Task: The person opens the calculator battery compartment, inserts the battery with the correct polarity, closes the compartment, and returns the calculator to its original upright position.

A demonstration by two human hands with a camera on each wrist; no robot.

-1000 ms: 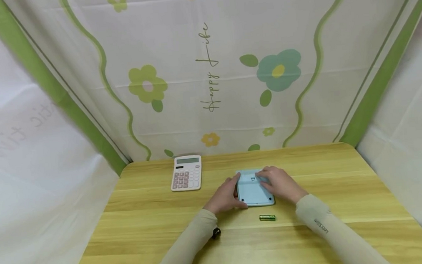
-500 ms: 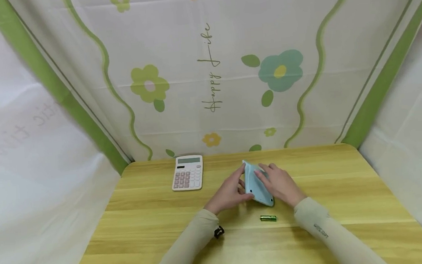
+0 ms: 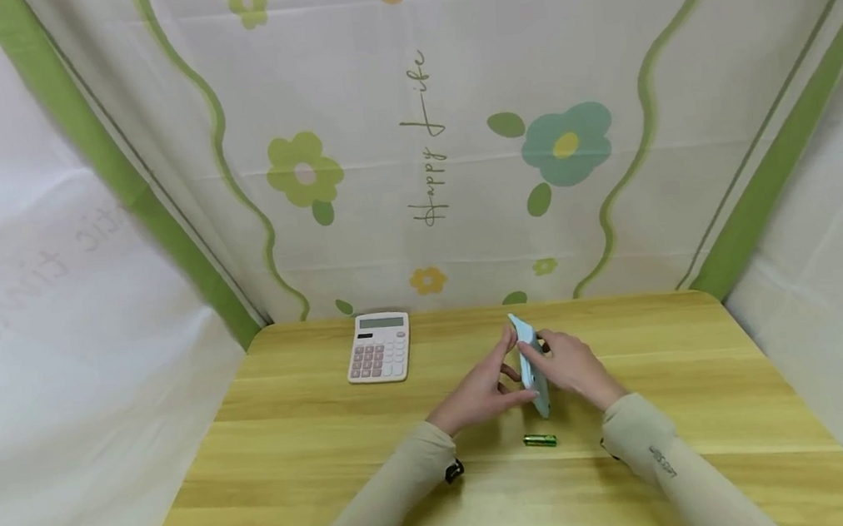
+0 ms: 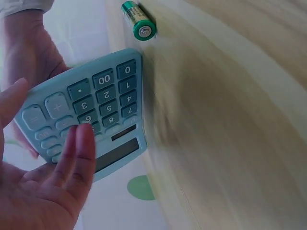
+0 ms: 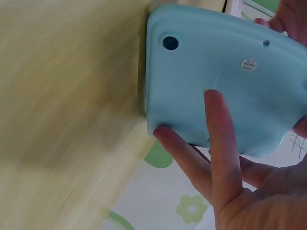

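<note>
A light blue calculator [image 3: 528, 371] stands on its long edge on the table, between both hands. My left hand [image 3: 481, 391] holds it from the left, thumb towards the near end and fingers towards the far end; in the left wrist view, two fingers touch the key side [image 4: 106, 91]. From the right, my right hand [image 3: 577, 368] holds it, thumb at the upper edge. Its fingers lie on the plain back [image 5: 192, 86], as the right wrist view shows. Just in front of the calculator lies a green battery [image 3: 540, 441].
A white calculator with pinkish keys [image 3: 379, 348] lies flat at the back left of the wooden table [image 3: 275, 476]. Behind the table hangs a flower-printed cloth [image 3: 367, 243], and pale cloth hangs at both sides.
The blue calculator lay back side up a second ago. Both hands have tipped it up onto its edge and shifted it slightly right. The battery stays in its place on the table.
</note>
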